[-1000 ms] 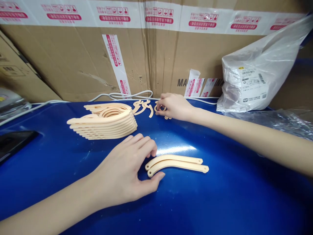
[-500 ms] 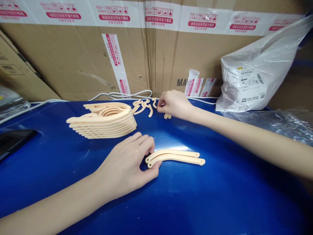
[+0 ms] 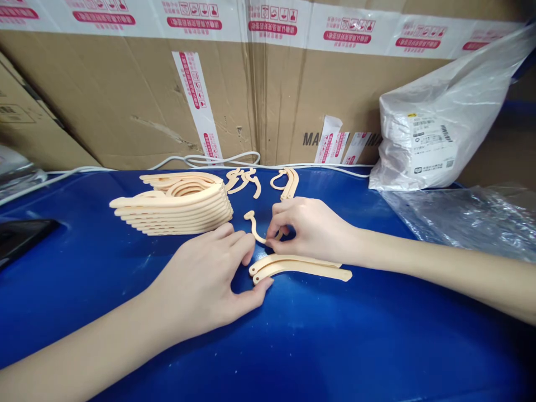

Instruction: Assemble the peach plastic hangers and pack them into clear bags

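My right hand pinches a beige curved hook between thumb and fingertips, above two curved plastic hanger arms. The arms lie side by side on the blue tabletop, each with a hole at the left end. My left hand rests beside those ends, thumb and fingers apart. Its thumb tip is at the edge of the nearer arm; I cannot tell if it touches. Behind the left hand is a neat stack of beige hanger pieces. Farther back lie loose hooks and another group of curved pieces.
A tall cardboard box and a white cable run along the back. At the right stand a white plastic bag and clear plastic wrap. A black flat object lies at the left edge.
My right hand has come from the back of the table toward me, bringing a hook near the two arms. My left hand has shifted slightly left, its thumb and fingers a little wider apart.
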`<state>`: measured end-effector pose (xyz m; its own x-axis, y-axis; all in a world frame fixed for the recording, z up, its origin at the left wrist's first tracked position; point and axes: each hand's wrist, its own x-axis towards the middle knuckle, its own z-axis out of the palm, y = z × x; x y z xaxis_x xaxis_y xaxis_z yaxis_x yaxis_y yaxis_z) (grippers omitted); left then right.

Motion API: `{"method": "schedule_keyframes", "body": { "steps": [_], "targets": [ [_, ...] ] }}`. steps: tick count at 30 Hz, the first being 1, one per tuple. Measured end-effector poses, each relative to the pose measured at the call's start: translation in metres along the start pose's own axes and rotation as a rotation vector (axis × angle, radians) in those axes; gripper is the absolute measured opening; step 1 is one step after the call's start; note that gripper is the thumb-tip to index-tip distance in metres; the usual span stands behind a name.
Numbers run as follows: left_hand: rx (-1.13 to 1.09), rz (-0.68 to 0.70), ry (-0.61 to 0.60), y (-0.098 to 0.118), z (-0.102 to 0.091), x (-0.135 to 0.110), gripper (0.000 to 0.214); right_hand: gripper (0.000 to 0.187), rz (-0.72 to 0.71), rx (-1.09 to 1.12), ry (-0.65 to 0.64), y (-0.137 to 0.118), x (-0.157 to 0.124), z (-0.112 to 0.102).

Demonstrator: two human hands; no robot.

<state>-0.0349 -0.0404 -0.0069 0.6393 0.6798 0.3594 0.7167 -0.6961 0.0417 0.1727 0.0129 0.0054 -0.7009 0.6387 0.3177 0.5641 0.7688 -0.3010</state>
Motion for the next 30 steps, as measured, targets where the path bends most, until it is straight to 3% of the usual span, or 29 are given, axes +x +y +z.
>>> {"method": "schedule_keyframes", "body": {
  "steps": [12, 24, 30],
  "targets": [
    [-0.002, 0.012, -0.004, 0.001, -0.001, 0.001, 0.026, 0.016, -0.024, -0.044, 0.017, -0.001, 0.004, 0.005],
    [-0.098, -0.022, -0.023, 0.000, -0.011, 0.003, 0.046, 0.023, -0.075, -0.029, 0.045, 0.013, 0.009, 0.004],
    [-0.149, -0.012, -0.020, 0.002, -0.012, 0.005, 0.044, 0.023, -0.100, -0.164, 0.046, 0.042, 0.047, -0.008]
  ]
}}
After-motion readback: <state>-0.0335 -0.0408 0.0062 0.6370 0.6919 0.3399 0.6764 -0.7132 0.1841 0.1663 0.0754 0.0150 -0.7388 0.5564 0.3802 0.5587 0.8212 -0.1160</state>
